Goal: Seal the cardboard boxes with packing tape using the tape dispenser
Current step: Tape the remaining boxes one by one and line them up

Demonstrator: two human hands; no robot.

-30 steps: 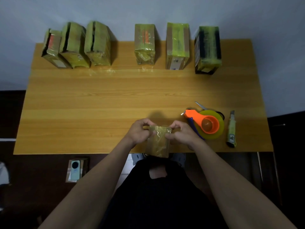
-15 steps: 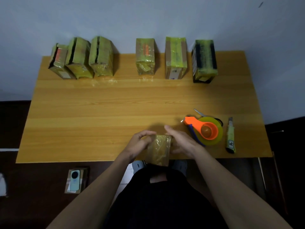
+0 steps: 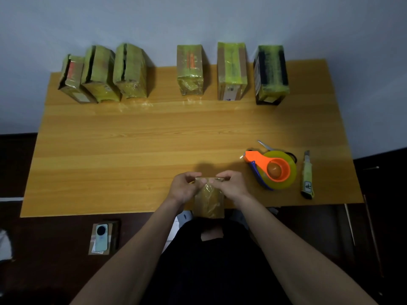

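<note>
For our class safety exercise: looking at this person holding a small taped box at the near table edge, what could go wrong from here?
1. The small box overhangs the table edge, held by the left hand and right hand only at its top; a slipped grip could drop it.
2. The tape dispenser lies close beside the right hand, so a blind reach might meet its cutting end.
3. The utility knife lies near the table's corner and could be knocked off.
</note>
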